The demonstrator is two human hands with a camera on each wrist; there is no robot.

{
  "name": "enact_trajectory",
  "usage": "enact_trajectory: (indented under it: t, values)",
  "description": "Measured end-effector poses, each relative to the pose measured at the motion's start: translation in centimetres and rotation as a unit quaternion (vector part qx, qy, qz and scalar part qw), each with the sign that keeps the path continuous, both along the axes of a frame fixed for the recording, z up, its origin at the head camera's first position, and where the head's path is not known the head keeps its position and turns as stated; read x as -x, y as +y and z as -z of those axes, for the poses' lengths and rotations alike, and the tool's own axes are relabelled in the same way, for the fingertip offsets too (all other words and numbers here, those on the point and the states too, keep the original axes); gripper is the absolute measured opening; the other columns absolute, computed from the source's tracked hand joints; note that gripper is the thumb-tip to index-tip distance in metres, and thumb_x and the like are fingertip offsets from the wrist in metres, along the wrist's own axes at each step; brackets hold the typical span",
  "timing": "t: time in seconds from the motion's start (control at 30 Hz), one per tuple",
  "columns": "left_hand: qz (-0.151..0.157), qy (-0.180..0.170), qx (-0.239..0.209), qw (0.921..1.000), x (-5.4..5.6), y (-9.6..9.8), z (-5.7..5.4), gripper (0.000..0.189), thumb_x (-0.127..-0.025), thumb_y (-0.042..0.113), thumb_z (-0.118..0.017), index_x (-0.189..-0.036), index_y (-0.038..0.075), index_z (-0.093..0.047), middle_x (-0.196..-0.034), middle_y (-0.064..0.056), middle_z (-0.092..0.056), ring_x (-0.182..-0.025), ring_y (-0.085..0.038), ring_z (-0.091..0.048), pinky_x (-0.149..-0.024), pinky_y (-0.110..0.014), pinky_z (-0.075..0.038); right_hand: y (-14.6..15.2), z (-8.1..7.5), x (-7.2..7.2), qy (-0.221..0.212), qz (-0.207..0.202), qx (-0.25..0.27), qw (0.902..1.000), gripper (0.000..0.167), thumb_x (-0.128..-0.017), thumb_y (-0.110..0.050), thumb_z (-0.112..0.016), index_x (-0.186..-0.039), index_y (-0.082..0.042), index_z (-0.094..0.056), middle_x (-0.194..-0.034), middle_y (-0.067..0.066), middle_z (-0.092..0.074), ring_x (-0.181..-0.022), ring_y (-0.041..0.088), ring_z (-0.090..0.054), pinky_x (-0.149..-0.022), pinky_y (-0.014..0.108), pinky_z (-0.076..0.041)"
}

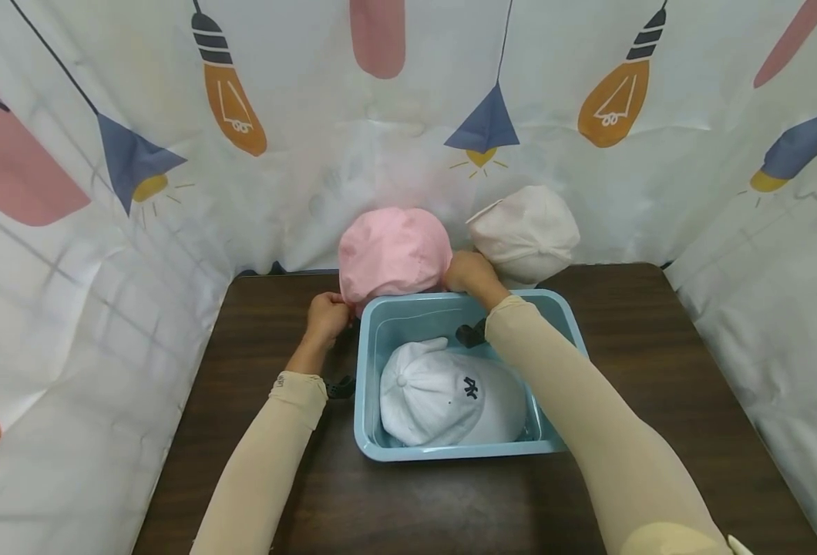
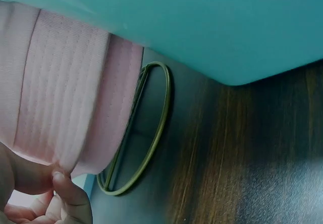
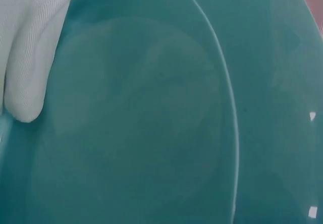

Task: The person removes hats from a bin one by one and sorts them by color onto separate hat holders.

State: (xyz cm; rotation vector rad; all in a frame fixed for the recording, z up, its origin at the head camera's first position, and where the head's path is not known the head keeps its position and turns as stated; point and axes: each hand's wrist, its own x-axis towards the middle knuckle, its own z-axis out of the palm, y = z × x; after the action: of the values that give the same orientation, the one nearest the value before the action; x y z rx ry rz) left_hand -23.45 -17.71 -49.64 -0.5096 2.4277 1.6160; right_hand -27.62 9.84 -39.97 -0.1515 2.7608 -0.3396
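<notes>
My left hand [image 1: 328, 314] pinches the lower left edge of a pink hat [image 1: 396, 250] at the back of the table; the left wrist view shows thumb and finger on its stitched brim [image 2: 65, 88]. My right hand [image 1: 474, 274] reaches over a light blue tub [image 1: 443, 453] and grips the hat's right edge, its fingertips partly hidden. Inside the tub lies a white cap [image 1: 450, 393] with a dark emblem. A cream cap [image 1: 528, 231] stands behind the right hand. The right wrist view shows the tub's floor [image 3: 136, 113] and the white cap's strap [image 3: 30, 72], not the hand.
The dark wooden table [image 1: 450, 505] extends in front of and on both sides of the tub. A patterned white curtain [image 1: 395, 154] closes off the back and sides. An olive-coloured oval loop [image 2: 161, 118] shows beside the pink hat in the left wrist view.
</notes>
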Motion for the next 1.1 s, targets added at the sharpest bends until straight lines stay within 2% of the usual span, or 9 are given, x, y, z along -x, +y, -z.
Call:
enact_trajectory:
  t: [0.13, 0.2, 0.33, 0.43, 0.5, 0.57, 0.7, 0.87, 1.1]
  values:
    - [-0.002, -0.006, -0.024, 0.9997, 0.2, 0.0, -0.3, 0.027, -0.102, 0.014, -0.053, -0.123, -0.002, -0.059, -0.107, -0.015, -0.058, -0.082, -0.021, -0.059, -0.082, -0.038, -0.057, -0.1, -0.1, 0.3, 0.004, -0.015, 0.002, 0.9999, 0.012, -0.086, -0.019, -0.061, -0.079, -0.011, -0.063, -0.109, 0.011, -0.070, -0.091, 0.025, -0.059, -0.089, 0.042, -0.054]
    - [-0.005, -0.010, -0.052, 0.9986, 0.2, 0.0, -0.4, 0.029, -0.103, 0.013, -0.053, -0.127, -0.003, -0.057, -0.107, -0.014, -0.057, -0.082, -0.019, -0.059, -0.080, -0.033, -0.057, 0.0, -0.2, 0.6, 0.008, -0.047, -0.005, 0.9988, 0.013, -0.089, -0.018, -0.058, -0.081, -0.009, -0.063, -0.111, 0.013, -0.070, -0.091, 0.025, -0.058, -0.091, 0.042, -0.054]
    - [-0.005, -0.037, -0.131, 0.9907, -0.2, -0.3, -0.6, 0.038, -0.105, 0.012, -0.052, -0.139, -0.004, -0.048, -0.108, -0.012, -0.056, -0.083, -0.017, -0.058, -0.071, -0.023, -0.055, 0.3, -1.0, 1.3, -0.008, -0.084, -0.019, 0.9962, 0.023, -0.094, -0.016, -0.051, -0.099, 0.000, -0.067, -0.121, 0.019, -0.067, -0.099, 0.030, -0.059, -0.098, 0.046, -0.051]
    - [0.000, -0.073, -0.179, 0.9811, -0.8, -0.8, -0.7, 0.043, -0.107, 0.012, -0.050, -0.146, -0.001, -0.042, -0.113, -0.009, -0.057, -0.086, -0.017, -0.058, -0.072, -0.023, -0.053, 0.2, -2.8, 1.7, -0.014, -0.054, -0.021, 0.9982, 0.029, -0.094, -0.013, -0.049, -0.108, 0.004, -0.068, -0.124, 0.022, -0.065, -0.106, 0.035, -0.060, -0.098, 0.052, -0.051]
    - [0.007, -0.094, -0.197, 0.9759, -1.2, -1.1, -0.7, 0.043, -0.107, 0.012, -0.049, -0.148, 0.001, -0.042, -0.114, -0.006, -0.059, -0.087, -0.016, -0.058, -0.072, -0.024, -0.051, 0.0, -4.2, 2.0, 0.008, -0.031, -0.024, 0.9992, 0.024, -0.094, -0.011, -0.049, -0.103, 0.003, -0.067, -0.117, 0.020, -0.065, -0.104, 0.034, -0.058, -0.094, 0.049, -0.051]
    - [0.017, -0.107, -0.214, 0.9709, -1.6, -1.3, -0.6, 0.042, -0.108, 0.011, -0.048, -0.148, 0.001, -0.043, -0.114, -0.004, -0.060, -0.087, -0.015, -0.059, -0.071, -0.024, -0.050, -0.3, -5.5, 2.4, 0.035, -0.007, -0.002, 0.9994, 0.016, -0.091, -0.008, -0.050, -0.090, 0.001, -0.063, -0.101, 0.017, -0.062, -0.092, 0.032, -0.054, -0.080, 0.043, -0.051]
    - [0.030, -0.110, -0.247, 0.9623, -2.0, -1.3, -0.4, 0.038, -0.107, 0.009, -0.049, -0.144, -0.001, -0.049, -0.107, -0.001, -0.062, -0.084, -0.013, -0.060, -0.070, -0.024, -0.049, -0.9, -6.8, 4.2, 0.074, -0.012, 0.025, 0.9969, 0.030, -0.100, -0.016, -0.045, -0.071, -0.007, -0.050, -0.075, 0.007, -0.050, -0.070, 0.025, -0.047, -0.063, 0.032, -0.041]
    - [0.030, -0.108, -0.285, 0.9520, -2.1, -1.2, -0.3, 0.025, -0.106, 0.012, -0.053, -0.128, 0.000, -0.057, -0.095, -0.001, -0.060, -0.078, -0.012, -0.057, -0.067, -0.023, -0.049, -1.3, -5.6, 6.3, 0.050, 0.020, 0.074, 0.9958, 0.044, -0.103, -0.022, -0.042, -0.060, -0.011, -0.043, -0.058, 0.001, -0.043, -0.053, 0.017, -0.045, -0.053, 0.027, -0.038]
    - [0.024, -0.109, -0.307, 0.9452, -2.3, -1.4, -0.6, 0.018, -0.108, 0.018, -0.051, -0.115, 0.003, -0.059, -0.090, -0.003, -0.056, -0.076, -0.013, -0.054, -0.064, -0.021, -0.049, -1.9, -2.6, 7.2, 0.082, 0.089, 0.145, 0.9821, 0.043, -0.094, -0.018, -0.056, -0.053, -0.015, -0.045, -0.055, -0.004, -0.040, -0.066, 0.020, -0.046, -0.053, 0.026, -0.035]
